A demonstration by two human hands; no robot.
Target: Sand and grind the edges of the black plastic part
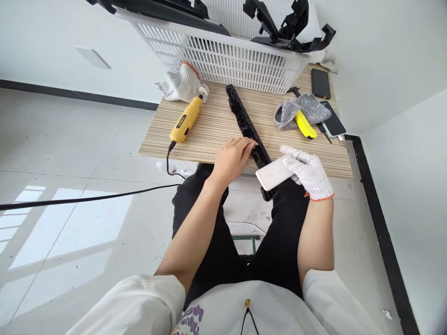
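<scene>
A long black plastic part (pixel 246 123) with clips and slots lies aslant on the wooden table, its near end reaching past the front edge above my lap. My bare left hand (pixel 233 157) is closed at the middle of this part, fingers bent against its upper side. Just to the right, my right hand (pixel 309 172), in a white knitted glove with an orange cuff, grips a flat white rectangular block (pixel 274 173) with rounded corners. The block sits over the near end of the black part; whether they touch I cannot tell.
On the table (pixel 153 144) lie a yellow rotary tool (pixel 186 120) with a cord, a white glove (pixel 181 83), a grey cloth (pixel 307 109), a yellow-handled knife (pixel 305 124), a phone (pixel 333 120) and a black device (pixel 320 83). Behind stands a white basket (pixel 223 58) holding black parts.
</scene>
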